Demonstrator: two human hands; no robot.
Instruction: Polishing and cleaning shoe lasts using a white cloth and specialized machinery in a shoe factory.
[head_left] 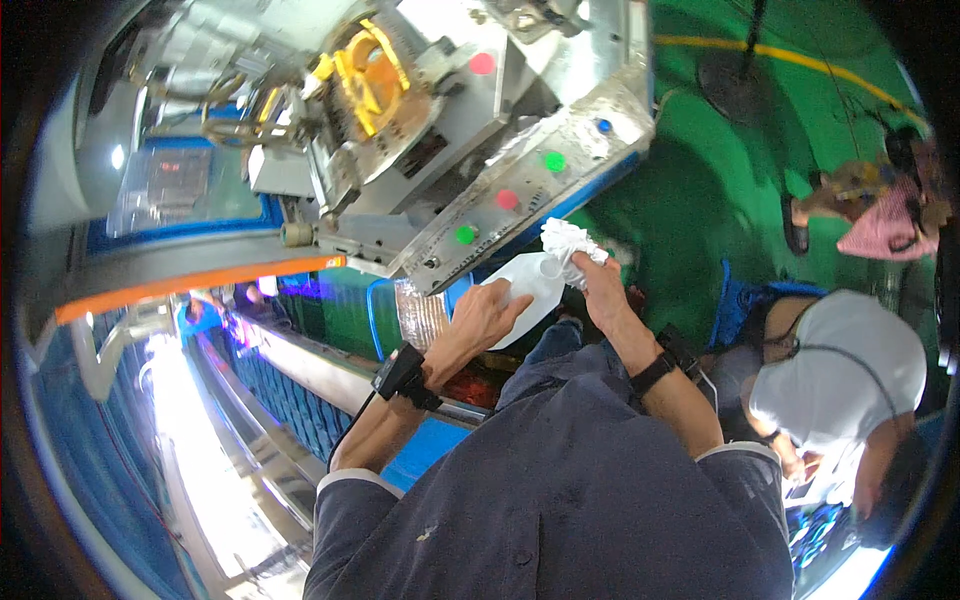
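Note:
In front of my body, a smooth translucent white plastic piece (541, 277) with a rounded outline sits between my hands. My left hand (484, 318) grips its left edge, thumb reaching across its face. My right hand (603, 292) clutches a crumpled white cloth (568, 243) at the piece's upper right corner. Part of the plastic is hidden by my fingers and the cloth, so its exact kind is unclear.
A machine with a metal bed edge (530, 180) bearing coloured dots and a yellow fixture (368, 75) stands ahead. An orange rail (200, 290) and a bright conveyor-like strip (205, 460) run at left. A person in white (840, 370) bends at right; another person (890, 215) sits farther off.

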